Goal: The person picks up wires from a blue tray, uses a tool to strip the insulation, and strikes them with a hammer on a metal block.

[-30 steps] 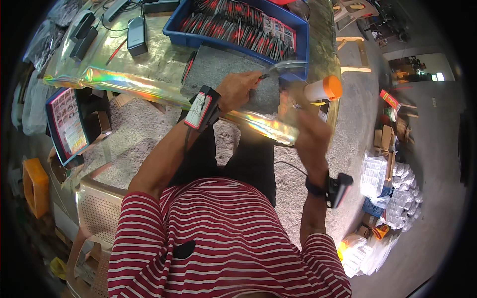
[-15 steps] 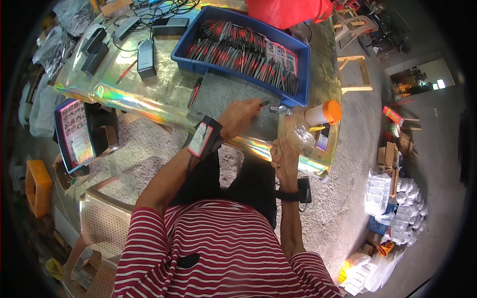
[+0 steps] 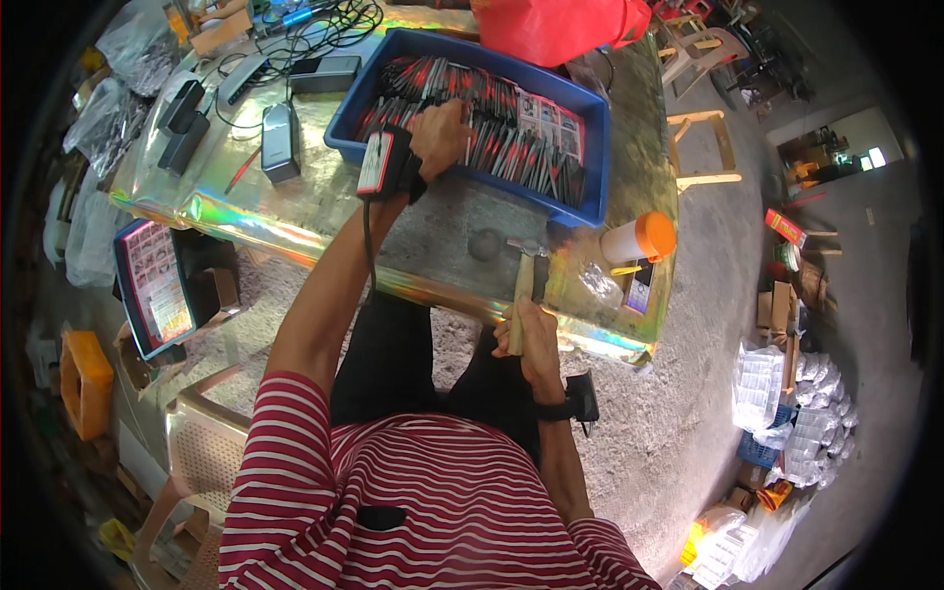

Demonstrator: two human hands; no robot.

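Note:
In my right hand is a hammer, gripped by its wooden handle. Its metal head rests at or just above a dark grey slab on the table. My left hand reaches over the near side of a blue plastic tray. Its fingers curl downward among the tightly packed red-and-black slim pieces; what they pinch, if anything, is hidden. A device is strapped to each wrist.
A white jar with an orange lid stands at the table's right, beside clear plastic. Black power adapters and tangled cables lie at the back left. A red bag sits behind the tray. A plastic chair is at lower left.
My left hand has moved from the slab, where it held a small dark piece, up to the tray. My right hand has shifted left and nearer me with the hammer.

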